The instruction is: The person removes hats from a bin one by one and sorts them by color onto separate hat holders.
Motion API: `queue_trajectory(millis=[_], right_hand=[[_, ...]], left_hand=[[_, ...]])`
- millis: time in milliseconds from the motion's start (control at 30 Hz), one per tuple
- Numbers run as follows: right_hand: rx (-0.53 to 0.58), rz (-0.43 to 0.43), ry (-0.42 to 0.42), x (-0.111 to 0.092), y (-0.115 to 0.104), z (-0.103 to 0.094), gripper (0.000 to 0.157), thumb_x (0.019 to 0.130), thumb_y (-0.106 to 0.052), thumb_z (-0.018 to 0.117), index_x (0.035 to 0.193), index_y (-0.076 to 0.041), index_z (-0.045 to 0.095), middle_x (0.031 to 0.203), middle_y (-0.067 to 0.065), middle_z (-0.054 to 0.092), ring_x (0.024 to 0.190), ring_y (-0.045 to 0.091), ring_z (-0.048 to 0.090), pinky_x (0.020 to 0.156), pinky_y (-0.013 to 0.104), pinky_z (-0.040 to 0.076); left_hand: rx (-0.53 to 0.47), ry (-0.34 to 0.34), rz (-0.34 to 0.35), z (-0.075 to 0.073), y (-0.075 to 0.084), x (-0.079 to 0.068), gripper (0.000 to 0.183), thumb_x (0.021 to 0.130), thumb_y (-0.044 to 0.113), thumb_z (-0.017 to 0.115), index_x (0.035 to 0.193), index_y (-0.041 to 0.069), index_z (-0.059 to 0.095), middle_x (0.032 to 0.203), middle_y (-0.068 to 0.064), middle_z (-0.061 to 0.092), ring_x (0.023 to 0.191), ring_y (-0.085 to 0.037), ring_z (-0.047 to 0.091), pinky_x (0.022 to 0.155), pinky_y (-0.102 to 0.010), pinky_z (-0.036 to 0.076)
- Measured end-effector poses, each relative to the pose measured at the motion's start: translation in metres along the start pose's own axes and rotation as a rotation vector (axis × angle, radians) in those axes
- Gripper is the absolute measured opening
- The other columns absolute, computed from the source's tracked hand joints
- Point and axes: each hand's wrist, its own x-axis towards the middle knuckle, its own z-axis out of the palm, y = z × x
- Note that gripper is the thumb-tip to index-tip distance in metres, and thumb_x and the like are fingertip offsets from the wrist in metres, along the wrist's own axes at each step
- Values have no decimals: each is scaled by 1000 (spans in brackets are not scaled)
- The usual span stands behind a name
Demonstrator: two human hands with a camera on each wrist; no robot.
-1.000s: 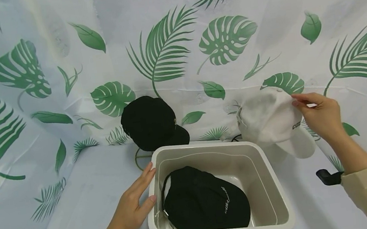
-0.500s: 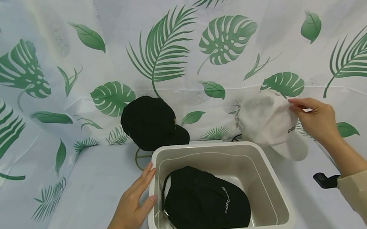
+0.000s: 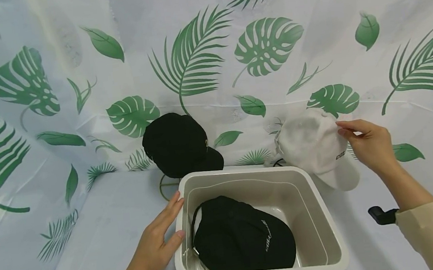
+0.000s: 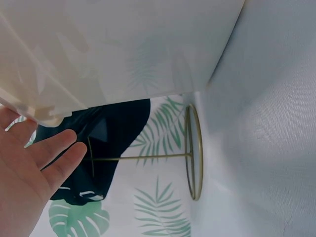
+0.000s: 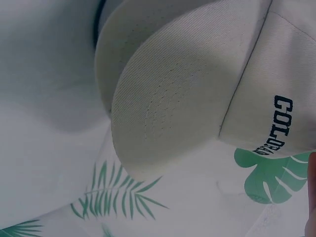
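Observation:
My right hand pinches the top front of a white baseball cap between thumb and fingertips, at the right behind the bin. Dark letters mark the cap's front; in the right wrist view its brim overlaps a second pale brim behind it. At the left wall of a beige plastic bin, my left hand rests with its fingers extended along the rim. Inside the bin lies a black cap with white lettering, brim to the right.
Another black cap sits on a thin gold wire stand behind the bin's left corner. A leaf-printed white cloth hangs behind the white table surface. A black piece juts from the right sleeve.
My right hand has moved left and slightly down with the white cap. My left hand, the bin and both black caps have stayed where they were.

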Motion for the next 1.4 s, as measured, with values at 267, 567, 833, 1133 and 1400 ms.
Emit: queue_trajectory(millis=[267, 567, 833, 1133, 1400], right_hand=[[49, -22, 11, -7, 2, 5, 26, 92, 10, 72, 116, 2, 78, 106, 8, 74, 91, -20, 52, 77, -2, 42], [105, -23, 18, -13, 8, 9, 24, 91, 12, 72, 113, 4, 78, 101, -37, 59, 91, -19, 54, 78, -2, 43], [122, -19, -5, -18, 14, 12, 24, 91, 13, 72, 113, 6, 78, 103, -33, 62, 95, -20, 55, 79, -1, 44], [88, -15, -15, -14, 11, 0, 30, 89, 11, 75, 118, 5, 76, 103, -12, 74, 88, -20, 55, 77, -2, 43], [112, -21, -1, -10, -4, -13, 32, 89, 3, 79, 121, 3, 76, 100, -40, 59, 87, -19, 57, 76, -1, 43]], left_hand=[[-4, 3, 21, 0, -2, 1, 64, 100, 14, 62, 161, 11, 42, 170, -5, 31, 153, -24, 36, 122, -18, 23], [-6, 4, 19, -1, -1, 2, 64, 100, 14, 61, 161, 11, 42, 171, -4, 31, 153, -24, 36, 122, -18, 23], [-6, 12, 22, 0, -2, 1, 64, 99, 13, 62, 161, 11, 43, 170, -5, 32, 153, -23, 37, 121, -18, 24], [-10, 22, 37, 2, -3, 1, 64, 99, 13, 63, 160, 10, 44, 169, -6, 33, 153, -23, 37, 121, -18, 24], [-7, 8, 19, 2, -2, 0, 63, 99, 13, 63, 160, 10, 44, 170, -5, 33, 153, -23, 37, 121, -18, 24]])
